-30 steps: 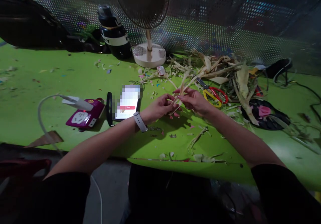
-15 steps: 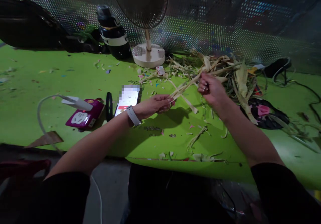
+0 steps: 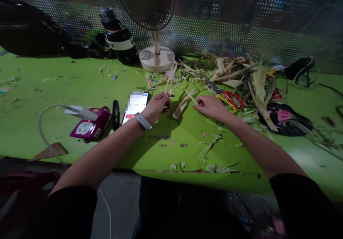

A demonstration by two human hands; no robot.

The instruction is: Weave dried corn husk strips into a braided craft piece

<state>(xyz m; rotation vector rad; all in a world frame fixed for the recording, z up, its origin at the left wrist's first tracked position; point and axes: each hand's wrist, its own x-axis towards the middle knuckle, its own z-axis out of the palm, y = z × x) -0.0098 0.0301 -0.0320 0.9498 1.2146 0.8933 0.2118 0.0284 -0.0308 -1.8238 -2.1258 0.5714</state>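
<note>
My left hand (image 3: 160, 106), a grey watch band on its wrist, is closed on narrow pale corn husk strips (image 3: 170, 78) that stick up past the fingers toward the fan. Facing it, my right hand (image 3: 210, 107) pinches the end of a thin husk strip (image 3: 190, 96), which slants up and left. That thin strip crosses over a wider husk piece (image 3: 182, 108) lying on the green table between my hands. Just behind my right hand lie scissors (image 3: 230, 99) with red and yellow handles.
A heap of dry husks (image 3: 235, 69) lies at the back right, by a black-and-pink item (image 3: 284, 116). A fan (image 3: 157, 58) and a dark bottle (image 3: 120, 40) stand at the back. Left are a lit phone (image 3: 136, 105) and a purple power socket (image 3: 89, 123) with a white cable.
The husk length stretched between both hands is now apart, with strips in each hand. My right hand has come down and nearer, uncovering the scissors; my left hand has moved slightly left.
</note>
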